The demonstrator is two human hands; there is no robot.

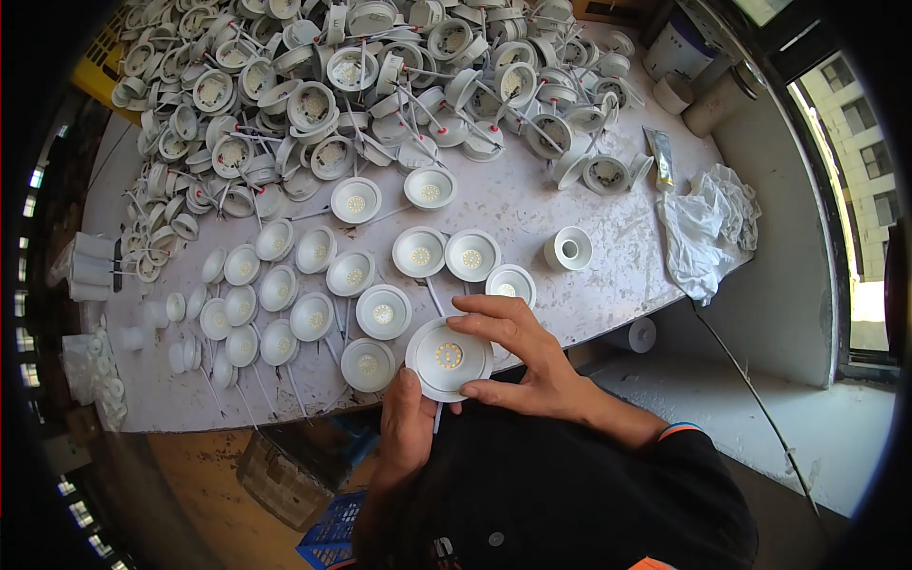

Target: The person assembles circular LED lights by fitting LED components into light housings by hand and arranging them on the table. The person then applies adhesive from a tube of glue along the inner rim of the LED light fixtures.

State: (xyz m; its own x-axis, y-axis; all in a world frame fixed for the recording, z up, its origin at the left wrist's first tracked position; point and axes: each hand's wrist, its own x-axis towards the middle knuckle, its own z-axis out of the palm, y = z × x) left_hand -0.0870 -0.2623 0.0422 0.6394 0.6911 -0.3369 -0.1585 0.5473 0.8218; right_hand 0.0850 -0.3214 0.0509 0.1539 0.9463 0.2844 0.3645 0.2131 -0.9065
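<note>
A round white lamp [448, 357] with a ring of yellow LED dots faces up between my two hands, above the table's front edge. My left hand [407, 423] grips its lower left rim, thumb on the edge. Across its right side, my right hand [522, 361] holds the rim between thumb and fingers. A white wire hangs below the lamp. Similar lamps stand in rows to the left, one of them [368, 365] close beside my left hand. Another lamp [511, 283] sits just beyond my right fingers.
A large heap of white housings with wires [313, 106] covers the back of the table [608, 285]. A hollow white cylinder [569, 249] stands right of the lamps. Farther right are a tube [658, 157] and white cloth [698, 237]. A blue crate [332, 532] is below.
</note>
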